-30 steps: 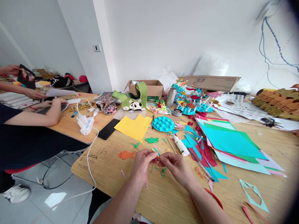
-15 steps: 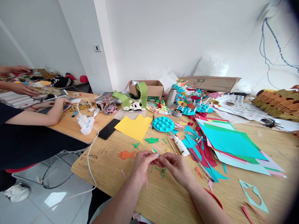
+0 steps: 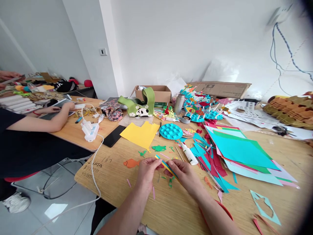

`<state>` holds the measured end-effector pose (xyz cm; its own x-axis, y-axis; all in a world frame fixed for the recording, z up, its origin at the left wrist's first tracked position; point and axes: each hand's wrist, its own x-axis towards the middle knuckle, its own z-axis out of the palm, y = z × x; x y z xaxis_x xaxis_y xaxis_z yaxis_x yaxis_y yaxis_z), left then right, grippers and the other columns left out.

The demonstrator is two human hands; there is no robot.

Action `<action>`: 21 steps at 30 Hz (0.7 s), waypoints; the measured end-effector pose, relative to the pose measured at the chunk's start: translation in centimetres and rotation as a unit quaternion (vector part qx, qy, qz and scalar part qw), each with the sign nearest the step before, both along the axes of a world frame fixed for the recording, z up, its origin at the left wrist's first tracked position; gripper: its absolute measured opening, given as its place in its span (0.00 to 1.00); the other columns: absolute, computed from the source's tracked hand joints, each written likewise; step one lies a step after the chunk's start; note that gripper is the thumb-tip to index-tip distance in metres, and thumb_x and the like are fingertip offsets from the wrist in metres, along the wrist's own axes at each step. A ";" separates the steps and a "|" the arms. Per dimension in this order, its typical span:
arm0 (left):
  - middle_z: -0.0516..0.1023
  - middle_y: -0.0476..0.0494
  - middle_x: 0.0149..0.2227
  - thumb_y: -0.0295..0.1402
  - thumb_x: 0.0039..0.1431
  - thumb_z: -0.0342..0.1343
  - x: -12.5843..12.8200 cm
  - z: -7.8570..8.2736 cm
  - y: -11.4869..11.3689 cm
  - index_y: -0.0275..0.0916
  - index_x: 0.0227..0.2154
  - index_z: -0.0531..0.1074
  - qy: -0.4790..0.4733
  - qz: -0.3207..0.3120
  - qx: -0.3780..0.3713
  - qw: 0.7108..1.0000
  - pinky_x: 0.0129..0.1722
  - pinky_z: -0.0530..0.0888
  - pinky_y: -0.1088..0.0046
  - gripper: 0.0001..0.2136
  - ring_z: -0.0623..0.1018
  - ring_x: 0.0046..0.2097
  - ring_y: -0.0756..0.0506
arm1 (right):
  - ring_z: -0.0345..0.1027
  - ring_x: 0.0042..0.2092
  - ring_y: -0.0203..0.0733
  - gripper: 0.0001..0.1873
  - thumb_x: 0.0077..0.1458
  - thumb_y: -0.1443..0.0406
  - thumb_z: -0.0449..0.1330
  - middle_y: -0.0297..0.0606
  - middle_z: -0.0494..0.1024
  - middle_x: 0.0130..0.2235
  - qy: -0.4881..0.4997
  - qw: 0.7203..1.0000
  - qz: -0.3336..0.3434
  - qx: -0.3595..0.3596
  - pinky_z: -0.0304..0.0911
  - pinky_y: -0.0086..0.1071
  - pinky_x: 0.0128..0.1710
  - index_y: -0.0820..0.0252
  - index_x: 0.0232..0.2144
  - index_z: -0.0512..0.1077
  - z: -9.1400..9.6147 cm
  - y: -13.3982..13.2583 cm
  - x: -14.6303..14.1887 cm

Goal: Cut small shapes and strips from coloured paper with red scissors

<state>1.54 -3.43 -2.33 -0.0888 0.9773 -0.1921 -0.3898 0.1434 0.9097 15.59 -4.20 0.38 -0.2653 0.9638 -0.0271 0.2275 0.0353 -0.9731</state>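
Observation:
Between my two hands, a narrow blue-and-yellow paper strip (image 3: 167,167) is stretched out on a slant above the table. My left hand (image 3: 148,168) pinches its upper left end between thumb and fingers. Farther down the strip, my right hand (image 3: 183,172) grips it, the fingers partly hidden behind. An orange paper fish (image 3: 131,163) lies just left of my left hand. Beyond the hands is a green paper fish (image 3: 159,148). A white glue bottle (image 3: 190,154) rests on its side past my right hand. Small green and pink scraps are scattered around.
Yellow paper (image 3: 139,133), a black phone (image 3: 113,135) and a blue woven disc (image 3: 171,131) lie farther back. Coloured sheets (image 3: 244,147) are stacked at right. A white cable (image 3: 97,176) runs over the left table edge from a power strip (image 3: 90,130). Another person's arm (image 3: 44,124) rests at left.
The paper strip, mostly hidden between my fingers before, now shows lengthwise between my hands. My right hand has shifted slightly along it. At far left, another person's hands have drawn back.

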 end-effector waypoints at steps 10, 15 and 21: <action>0.75 0.45 0.18 0.34 0.37 0.65 0.3 0.3 -0.1 0.35 0.16 0.75 0.006 0.019 0.005 1.000 0.30 0.68 0.74 0.08 0.72 0.24 0.49 | 0.66 0.25 0.36 0.19 0.49 0.50 0.58 0.37 0.75 0.24 0.004 0.999 -0.030 -0.021 0.60 0.28 0.25 0.62 0.24 0.70 -0.6 0.2 -0.5; 0.75 0.46 0.18 0.34 0.38 0.65 0.3 0.4 -0.1 0.35 0.15 0.74 0.004 0.013 -0.002 1.000 0.30 0.67 0.74 0.08 0.72 0.24 0.50 | 0.66 0.25 0.37 0.17 0.50 0.53 0.57 0.38 0.75 0.24 -0.015 0.999 -0.024 -0.026 0.59 0.29 0.25 0.62 0.24 0.70 -0.2 0.3 -0.5; 0.76 0.44 0.22 0.34 0.40 0.64 0.0 0.4 0.1 0.33 0.21 0.75 -0.012 -0.010 0.002 1.000 0.29 0.68 0.74 0.08 0.73 0.26 0.50 | 0.66 0.25 0.36 0.16 0.51 0.56 0.55 0.38 0.76 0.24 -0.087 0.996 -0.019 -0.003 0.60 0.28 0.25 0.62 0.22 0.70 0.5 0.9 0.1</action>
<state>1.57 -3.34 -1.97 -0.0642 0.9797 -0.1900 -0.4093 0.1478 0.9003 15.68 -3.33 0.92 -0.2200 0.9726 -0.0759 0.3935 0.0173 -0.9192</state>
